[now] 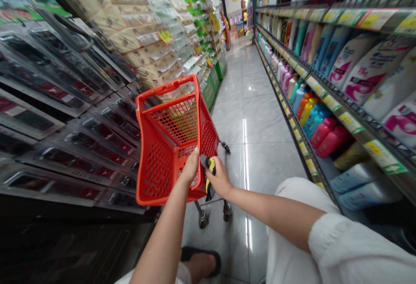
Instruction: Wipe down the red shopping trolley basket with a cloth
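Note:
A red plastic shopping cart (156,162) with mesh sides stands tilted in view before me, its basket holding nothing that I can see. My left hand (191,168) is closed at the basket's rim, thumb on top; its other fingers are mostly hidden. Just to the right, my right hand (220,178) grips a small black-and-yellow item (210,172) with a grey rounded end. Its exact kind does not show. This item hangs close against the cart's outer side.
Shelves on the right hold shampoo bottles (367,69) and coloured bottles (321,124) behind a price-tag rail (344,117). Boxed goods in clear packs (81,145) line the left, with stacked paper packs (143,28) beyond. A shiny tiled aisle (256,124) runs ahead.

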Tool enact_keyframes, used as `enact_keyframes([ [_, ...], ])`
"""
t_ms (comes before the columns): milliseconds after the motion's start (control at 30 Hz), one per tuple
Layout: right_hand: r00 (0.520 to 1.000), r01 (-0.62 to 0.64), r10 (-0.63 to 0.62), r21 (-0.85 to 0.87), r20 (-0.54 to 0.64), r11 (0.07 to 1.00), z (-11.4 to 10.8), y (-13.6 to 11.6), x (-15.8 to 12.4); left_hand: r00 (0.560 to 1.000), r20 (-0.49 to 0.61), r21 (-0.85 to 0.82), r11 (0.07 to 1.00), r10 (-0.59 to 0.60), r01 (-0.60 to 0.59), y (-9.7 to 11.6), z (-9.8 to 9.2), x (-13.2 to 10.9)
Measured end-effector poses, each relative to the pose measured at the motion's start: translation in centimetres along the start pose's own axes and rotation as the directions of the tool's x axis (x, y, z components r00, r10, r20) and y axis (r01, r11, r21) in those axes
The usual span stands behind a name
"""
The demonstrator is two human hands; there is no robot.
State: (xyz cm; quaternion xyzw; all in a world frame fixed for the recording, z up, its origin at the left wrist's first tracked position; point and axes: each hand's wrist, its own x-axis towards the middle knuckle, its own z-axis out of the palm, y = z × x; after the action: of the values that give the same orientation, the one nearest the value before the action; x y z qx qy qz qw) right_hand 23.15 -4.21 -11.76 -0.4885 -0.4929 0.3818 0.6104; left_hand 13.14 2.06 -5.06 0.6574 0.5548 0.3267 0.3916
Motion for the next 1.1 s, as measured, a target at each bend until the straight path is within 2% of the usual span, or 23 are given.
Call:
enact_keyframes([
  [33, 0.996, -0.093, 0.093, -0.027, -0.016, 0.995, -0.1, 0.6, -0.5, 1.0, -0.009, 0.004, 1.0, 0.004, -0.004, 0.1, 0.1, 0.0],
  [100, 0.953, -0.304, 0.301, -0.072, -0.044, 0.95, 0.2, 1.8, -1.5, 1.0, -0.019, 0.014, 1.0, 0.003, -0.003, 0.2, 0.2, 0.0],
  [167, 0.906, -0.422, 0.42, -0.063, -0.05, 0.904, 0.7, 2.3, -2.5, 0.999, -0.023, 0.022, 1.0, -0.022, 0.023, 0.3, 0.2, -0.1],
  [233, 0.916, -0.397, 0.398, 0.019, -0.05, 0.918, 1.3, 1.7, -3.0, 0.998, -0.033, 0.025, 0.999, -0.047, 0.048, 0.3, 0.2, -0.1],
  [333, 0.973, -0.211, 0.222, 0.155, -0.06, 0.965, 1.6, 0.2, -2.9, 0.997, -0.054, 0.03, 0.998, -0.058, 0.06, 0.5, 0.7, 0.2],
  [400, 0.979, -0.159, 0.177, 0.17, -0.096, 0.973, 1.4, 0.0, -2.7, 0.996, -0.071, 0.045, 0.998, -0.046, 0.049, 0.8, 1.4, 0.5],
  [467, 0.96, -0.211, 0.228, 0.116, -0.16, 0.971, 1.0, 0.9, -2.8, 0.995, -0.093, 0.072, 0.997, -0.027, 0.033, 1.3, 2.1, 0.7],
  [533, 0.918, -0.327, 0.325, 0.03, -0.228, 0.945, 0.7, 2.5, -3.3, 0.997, -0.075, 0.104, 0.995, 0.003, 0.005, 1.9, 2.1, 0.6],
  [600, 0.87, -0.439, 0.419, -0.019, -0.261, 0.899, 0.6, 4.0, -4.0, 0.999, 0.029, 0.122, 0.992, 0.017, -0.021, 2.3, 0.8, -0.2],
  [633, 0.855, -0.47, 0.451, -0.016, -0.256, 0.882, 0.7, 4.5, -4.3, 0.993, 0.119, 0.12, 0.992, 0.015, -0.03, 2.5, -0.4, -0.9],
  [667, 0.851, -0.479, 0.466, 0.004, -0.243, 0.878, 0.9, 4.7, -4.5, 0.979, 0.204, 0.117, 0.993, 0.009, -0.033, 2.5, -1.9, -1.8],
  [733, 0.874, -0.433, 0.437, 0.071, -0.211, 0.899, 1.3, 4.3, -4.5, 0.946, 0.321, 0.186, 0.982, -0.042, -0.02, 2.4, -5.1, -3.8],
  [833, 0.923, -0.322, 0.346, 0.151, -0.17, 0.935, 1.8, 2.8, -3.6, 0.92, 0.362, 0.472, 0.881, -0.147, -0.045, 1.9, -8.9, -6.8],
  [867, 0.933, -0.3, 0.325, 0.165, -0.155, 0.939, 1.8, 2.5, -3.3, 0.916, 0.349, 0.584, 0.81, -0.196, -0.05, 1.7, -9.5, -7.5],
  [933, 0.936, -0.297, 0.322, 0.178, -0.139, 0.938, 1.7, 2.3, -3.0, 0.934, 0.262, 0.797, 0.601, -0.242, -0.068, 1.3, -9.7, -8.4],
  [1000, 0.91, -0.35, 0.379, 0.178, -0.166, 0.919, 1.5, 2.9, -3.1, 0.951, 0.199, 0.901, 0.425, -0.237, -0.083, 1.1, -9.0, -8.7],
  [1033, 0.884, -0.397, 0.429, 0.186, -0.187, 0.899, 1.4, 3.3, -3.2, 0.956, 0.185, 0.922, 0.377, -0.227, -0.089, 1.0, -8.5, -8.6],
  [1100, 0.82, -0.487, 0.528, 0.217, -0.219, 0.846, 1.3, 3.9, -3.1, 0.964, 0.17, 0.935, 0.343, -0.203, -0.093, 1.0, -7.6, -8.4],
])
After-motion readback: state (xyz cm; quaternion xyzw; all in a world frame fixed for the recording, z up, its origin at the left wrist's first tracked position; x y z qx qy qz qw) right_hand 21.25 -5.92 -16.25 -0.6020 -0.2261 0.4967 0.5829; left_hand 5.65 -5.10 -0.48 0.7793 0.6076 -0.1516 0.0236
